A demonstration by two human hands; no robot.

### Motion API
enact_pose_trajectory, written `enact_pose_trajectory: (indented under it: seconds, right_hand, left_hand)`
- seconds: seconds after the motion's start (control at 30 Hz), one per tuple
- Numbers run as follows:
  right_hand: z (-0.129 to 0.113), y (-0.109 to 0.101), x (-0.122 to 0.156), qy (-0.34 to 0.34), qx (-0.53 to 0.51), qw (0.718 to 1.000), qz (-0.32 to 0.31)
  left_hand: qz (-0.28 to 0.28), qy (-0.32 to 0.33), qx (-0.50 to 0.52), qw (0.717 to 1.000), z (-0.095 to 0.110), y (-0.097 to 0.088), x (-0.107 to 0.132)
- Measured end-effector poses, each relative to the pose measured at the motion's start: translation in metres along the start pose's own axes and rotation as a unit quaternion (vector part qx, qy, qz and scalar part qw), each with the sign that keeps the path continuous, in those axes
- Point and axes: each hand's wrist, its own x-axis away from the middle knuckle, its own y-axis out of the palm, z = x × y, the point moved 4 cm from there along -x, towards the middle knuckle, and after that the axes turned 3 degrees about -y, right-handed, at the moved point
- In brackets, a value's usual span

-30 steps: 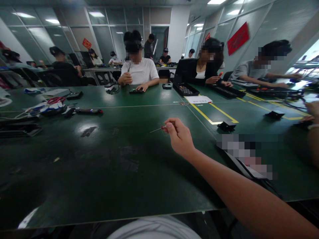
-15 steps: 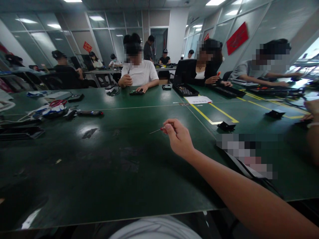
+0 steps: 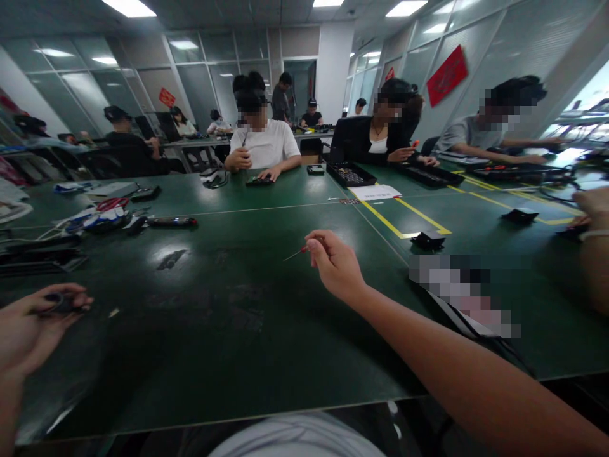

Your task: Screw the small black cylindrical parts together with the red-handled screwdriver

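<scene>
My right hand [image 3: 335, 263] is stretched out over the middle of the dark green table [image 3: 228, 317], fingers closed on a thin screwdriver [image 3: 297, 253] with a red handle whose metal tip points left. My left hand [image 3: 33, 320] is at the left edge of the picture, fingers curled round a small dark object [image 3: 59, 304] that I cannot name. A small pale scrap [image 3: 113, 312] lies on the table just right of that hand.
Cables, a red-and-blue bundle [image 3: 102, 212] and flat dark trays [image 3: 38, 254] lie at the left. A dark tray [image 3: 353, 172], a white sheet [image 3: 378, 190] and yellow tape lines sit to the right. Small black parts [image 3: 428, 240] rest near the tape. Several people work along the far side.
My left hand has come into view at the lower left holding a small dark object. My right hand with the screwdriver has stayed nearly in place.
</scene>
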Motion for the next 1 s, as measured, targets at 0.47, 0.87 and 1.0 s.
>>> enact_pose_trajectory:
  seconds: [0.47, 0.87, 1.0]
  right_hand:
    - [-0.004, -0.001, -0.002, 0.014, 0.047, 0.999, -0.014]
    - [-0.009, -0.007, 0.004, -0.010, -0.027, 0.998, 0.049]
    - [-0.003, -0.004, 0.006, 0.004, -0.065, 0.996, 0.054]
  left_hand:
    - [-0.431, 0.090, 0.120, 0.890, 0.011, 0.261, 0.090]
    - [-0.374, 0.348, -0.155, 0.845, -0.025, 0.285, 0.110]
    - [-0.374, 0.355, -0.149, 0.844, -0.025, 0.282, 0.110]
